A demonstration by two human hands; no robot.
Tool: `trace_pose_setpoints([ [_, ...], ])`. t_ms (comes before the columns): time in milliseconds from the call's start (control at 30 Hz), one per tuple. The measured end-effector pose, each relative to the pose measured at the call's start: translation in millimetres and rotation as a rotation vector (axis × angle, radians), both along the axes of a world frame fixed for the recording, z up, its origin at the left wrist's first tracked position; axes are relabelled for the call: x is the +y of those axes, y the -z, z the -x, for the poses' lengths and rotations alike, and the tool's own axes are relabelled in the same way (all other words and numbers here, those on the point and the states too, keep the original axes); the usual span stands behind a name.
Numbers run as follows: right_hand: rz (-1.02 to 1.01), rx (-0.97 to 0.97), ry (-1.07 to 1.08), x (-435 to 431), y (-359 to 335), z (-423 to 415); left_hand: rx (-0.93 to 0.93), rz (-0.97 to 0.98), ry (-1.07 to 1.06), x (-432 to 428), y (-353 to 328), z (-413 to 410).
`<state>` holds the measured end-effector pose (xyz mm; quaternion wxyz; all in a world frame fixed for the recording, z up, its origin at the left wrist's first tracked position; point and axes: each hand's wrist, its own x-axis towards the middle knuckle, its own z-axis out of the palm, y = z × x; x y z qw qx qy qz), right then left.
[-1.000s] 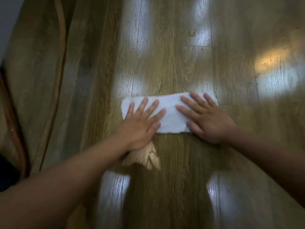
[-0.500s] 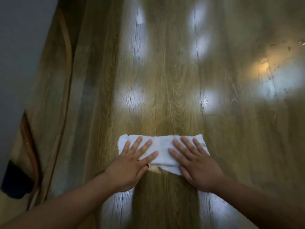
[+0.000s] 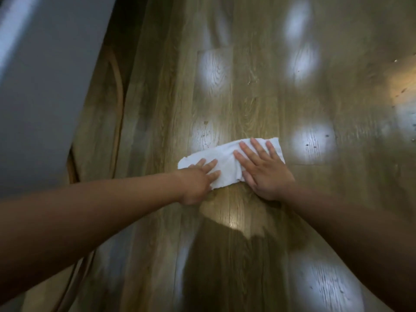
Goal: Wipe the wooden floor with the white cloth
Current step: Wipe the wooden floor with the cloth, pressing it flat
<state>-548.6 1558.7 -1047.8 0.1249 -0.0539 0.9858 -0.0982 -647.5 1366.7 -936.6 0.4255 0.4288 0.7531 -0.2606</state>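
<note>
Scene: A person kneels or leans over a wooden floor (image 3: 254,104), both bare arms reaching forward and down into the head view.
Cloth: The white cloth (image 3: 225,163) lies flat on the boards near the middle of the frame, a folded, rumpled strip tilted so that its right end sits farther from the person than its left.
Left hand: The left hand (image 3: 198,179) presses palm-down on the cloth's near left part, fingers spread and flat, gripping nothing; the heel of the hand rests off the cloth on bare wood.
Right hand: The right hand (image 3: 263,170) lies palm-down on the cloth's right part, fingers splayed and extended toward its far edge, also flat rather than clenched.
Hands together: The two hands sit close, a crumpled fold of cloth showing between them.
Floor surface: Pale patches of reflected light dot the glossy planks; small dark specks (image 3: 311,145) lie just right of the cloth, and more scatter toward the far right edge.
Left side: A grey wall (image 3: 45,86) runs along the left, with a curved wooden piece (image 3: 118,91) standing beside it, well apart from the cloth.
Foreground: The person's shadow (image 3: 225,266) darkens the boards between the arms.
In the way: Only the specks lie near the cloth on the open boards ahead.
</note>
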Motion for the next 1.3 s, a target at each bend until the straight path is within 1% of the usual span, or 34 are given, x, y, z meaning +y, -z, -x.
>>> trace_pose_setpoints([
  [100,-0.012,0.002,0.017,2.5,-0.6,2.9,0.005,0.006,-0.047,-10.3,-14.8,5.5],
  [200,0.002,0.009,0.011,-0.2,-0.3,3.1,0.099,-0.158,-0.171,-11.9,-23.4,17.8],
  [233,0.004,0.0,0.007,-0.4,-0.6,3.0,0.112,-0.183,-0.176,-11.9,-26.2,23.0],
  [300,-0.009,-0.009,-0.005,3.2,0.0,4.9,0.101,-0.136,-0.138,-11.9,-29.8,36.4],
  [367,-0.021,-0.013,-0.06,12.5,2.2,8.8,0.034,-0.043,-0.129,-13.0,-24.9,45.8],
  [467,-0.025,-0.047,-0.198,33.8,1.3,17.1,-0.064,-0.039,-0.162,-20.6,-5.7,35.1],
  [567,-0.053,-0.086,-0.305,51.2,-2.3,30.8,-0.092,-0.154,-0.295,-31.7,27.3,13.4],
  [667,-0.048,-0.075,-0.332,57.1,-1.6,33.7,0.013,-0.332,-0.407,-30.1,63.2,4.3],
  [733,-0.048,-0.071,-0.31,58.3,-0.8,37.9,0.1,-0.41,-0.424,-17.1,81.5,23.1],
  [800,-0.064,-0.084,-0.245,62.5,-0.1,55.6,0.196,-0.441,-0.38,1.5,93.8,56.3],
  [900,-0.051,-0.097,-0.045,76.7,2.0,108.3,0.307,-0.441,-0.367,39.8,95.3,110.0],
  [967,-0.039,-0.11,0.057,80.1,-0.1,140.1,0.3,-0.486,-0.419,60.3,85.8,127.8],
  [1000,-0.03,-0.107,0.101,77.1,-0.6,148.2,0.261,-0.534,-0.45,63.9,81.0,129.0],
  [1100,-0.008,-0.066,0.189,53.2,1.2,129.9,0.123,-0.692,-0.533,41.1,74.1,99.8],
  [1200,0.017,-0.042,0.144,32.0,1.2,86.0,0.113,-0.779,-0.516,6.7,77.3,43.8],
  [1300,0.004,-0.056,0.067,36.8,0.8,80.1,0.152,-0.881,-0.581,6.5,89.6,40.2],
])
